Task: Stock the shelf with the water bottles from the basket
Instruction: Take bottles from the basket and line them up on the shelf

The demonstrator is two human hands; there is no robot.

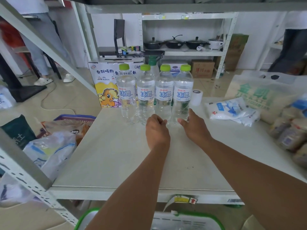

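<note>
Several clear water bottles with green caps and blue-lettered labels stand upright in a row at the back of the white shelf board (116, 155). The row runs from the left bottle (126, 93) to the right bottle (182, 95). My left hand (157, 130) hovers low in front of the third bottle (164, 95), fingers loosely curled, holding nothing. My right hand (192, 125) reaches toward the base of the right bottle with fingers relaxed; contact is unclear. A white basket with a green rim (214, 218) sits below the shelf at the bottom edge.
A cartoon-printed carton (106, 83) stands behind the bottles on the left. A white tape roll (196, 97), blue-and-white bags (229, 110), a large rice sack (259, 97) and packed bags lie right. A purple basket (74, 118) and plastic bags sit left.
</note>
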